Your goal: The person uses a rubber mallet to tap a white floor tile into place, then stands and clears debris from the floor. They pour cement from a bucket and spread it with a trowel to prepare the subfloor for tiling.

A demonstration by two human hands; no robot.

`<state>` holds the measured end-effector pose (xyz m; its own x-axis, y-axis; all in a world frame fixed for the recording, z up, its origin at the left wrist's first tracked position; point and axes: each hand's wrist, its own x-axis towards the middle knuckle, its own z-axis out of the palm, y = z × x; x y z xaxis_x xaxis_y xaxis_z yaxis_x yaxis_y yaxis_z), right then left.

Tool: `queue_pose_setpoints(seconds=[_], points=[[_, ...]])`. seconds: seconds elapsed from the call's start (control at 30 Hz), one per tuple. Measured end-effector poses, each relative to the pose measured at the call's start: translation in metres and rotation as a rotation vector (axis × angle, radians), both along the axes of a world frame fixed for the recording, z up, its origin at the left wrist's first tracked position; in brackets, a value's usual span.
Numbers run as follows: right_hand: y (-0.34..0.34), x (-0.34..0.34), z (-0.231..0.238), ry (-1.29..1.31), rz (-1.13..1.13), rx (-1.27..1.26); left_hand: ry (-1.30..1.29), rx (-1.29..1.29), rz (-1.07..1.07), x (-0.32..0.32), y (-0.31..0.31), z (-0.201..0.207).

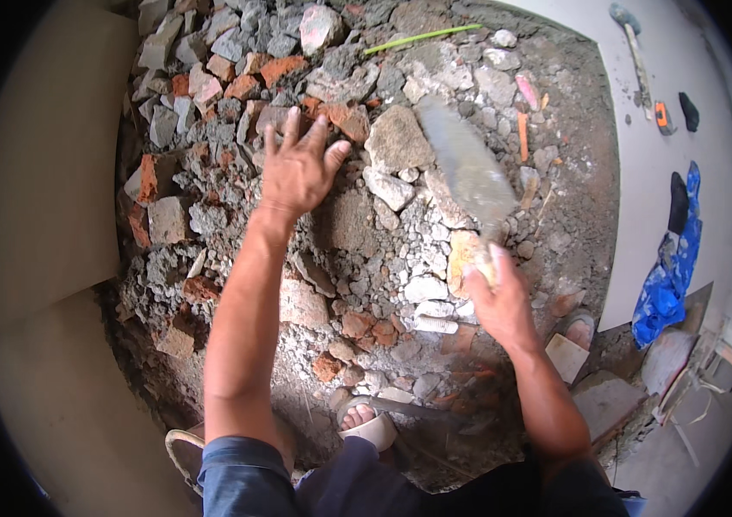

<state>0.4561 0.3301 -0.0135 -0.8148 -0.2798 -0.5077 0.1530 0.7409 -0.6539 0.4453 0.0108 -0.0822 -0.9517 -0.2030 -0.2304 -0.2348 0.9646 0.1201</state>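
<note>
My right hand (501, 297) is wrapped round the handle of a trowel, whose broad grey blade (469, 168) points up and to the left over the rubble. The blade is slightly smeared by motion. To its left, my left hand (299, 168) lies with fingers spread on the broken bricks and stones, touching a reddish brick piece (275, 118) at its fingertips. Between the two hands sits a large tan stone (398, 140), with a smaller white stone (389, 187) just below it. What lies under my left palm is hidden.
Brick and concrete chunks (168, 220) are heaped at the left beside a plain wall (47, 155). A green strip (422, 38) lies at the far side. On a pale board (641, 155) at the right are a hammer (633, 52), an orange tape measure (664, 118) and blue plastic (672, 276).
</note>
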Motion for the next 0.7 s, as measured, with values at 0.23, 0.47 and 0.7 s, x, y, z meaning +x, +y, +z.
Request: queue_pose_setpoints(seconds=[0.23, 0.47, 0.7], points=[[0.032, -0.026, 0.025, -0.071, 0.063, 0.133, 0.380, 0.142, 0.133, 0.007, 0.059, 0.007], [0.093, -0.152, 0.041, 0.388, -0.192, 0.654, 0.254, 0.032, -0.086, -0.001, 0.112, -0.011], [0.082, -0.173, 0.024, 0.258, 0.016, 0.626, 0.231, 0.055, -0.070, -0.001, 0.113, -0.009]])
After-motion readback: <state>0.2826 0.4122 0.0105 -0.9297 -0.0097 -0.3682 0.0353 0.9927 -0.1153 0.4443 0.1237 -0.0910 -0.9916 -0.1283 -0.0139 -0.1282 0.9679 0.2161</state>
